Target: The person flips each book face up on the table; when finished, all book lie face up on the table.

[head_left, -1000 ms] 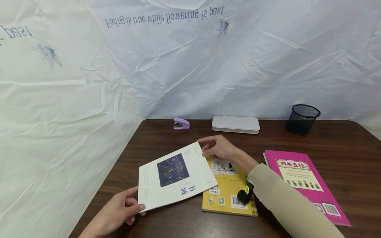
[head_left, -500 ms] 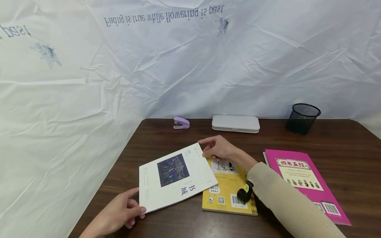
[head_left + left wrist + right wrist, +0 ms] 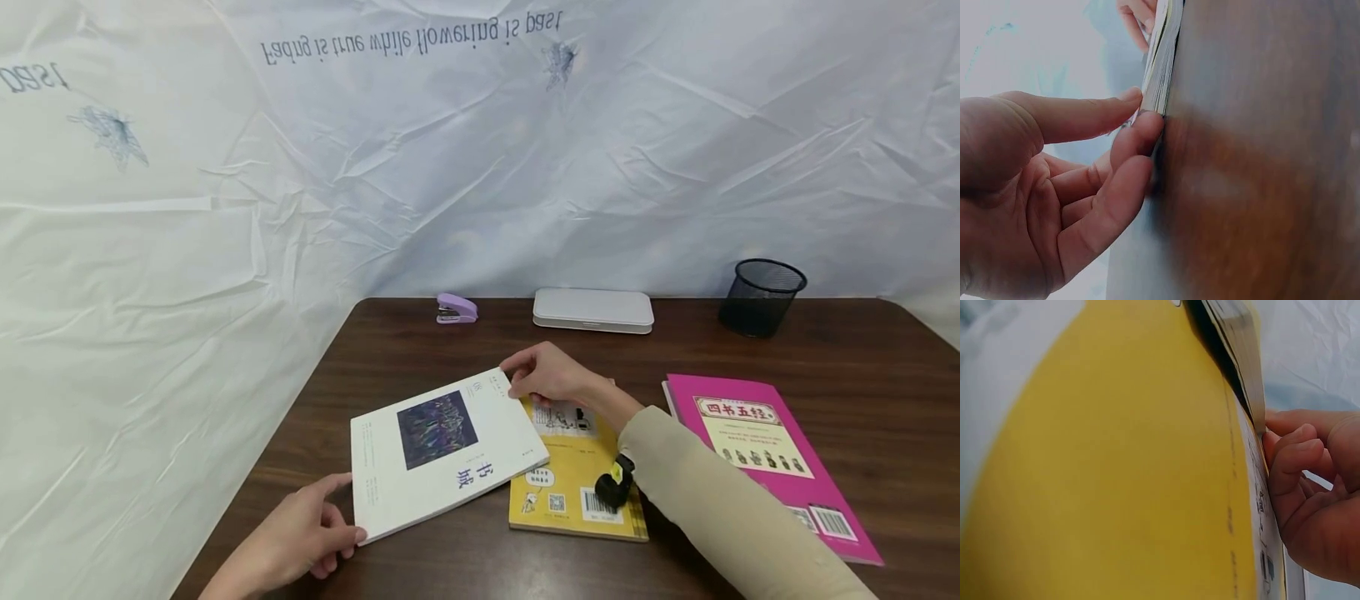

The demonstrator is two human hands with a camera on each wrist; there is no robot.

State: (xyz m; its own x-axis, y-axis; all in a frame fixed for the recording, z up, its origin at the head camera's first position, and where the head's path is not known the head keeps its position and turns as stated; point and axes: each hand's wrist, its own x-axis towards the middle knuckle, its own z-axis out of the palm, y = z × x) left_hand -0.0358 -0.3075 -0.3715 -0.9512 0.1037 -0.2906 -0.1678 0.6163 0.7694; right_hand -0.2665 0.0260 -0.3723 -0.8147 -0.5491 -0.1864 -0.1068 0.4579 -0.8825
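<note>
A white paperback (image 3: 405,496) with a dark picture on its cover lies slanted between both hands in the head view. My left hand (image 3: 300,529) pinches its near left corner, thumb on the cover and fingers underneath. At the far right corner, my right hand (image 3: 553,375) grips the book between thumb and fingers. The book's right corner overlaps a yellow book (image 3: 570,467) lying on the table. In the left wrist view the page edges (image 3: 1163,69) sit close over the wood. From the right wrist, the yellow cover (image 3: 1129,456) fills much of the view, near the curled fingers.
To the right lies a pink book (image 3: 757,433), beyond the right sleeve (image 3: 720,500). Along the back of the brown table (image 3: 390,358) stand a purple stapler (image 3: 457,308), a white case (image 3: 592,310) and a black mesh pen holder (image 3: 761,298). White sheeting (image 3: 480,167) hangs behind.
The white paperback has come down slightly and a little nearer to me, both hands moving with it and keeping their grip. The yellow and pink books stay put.
</note>
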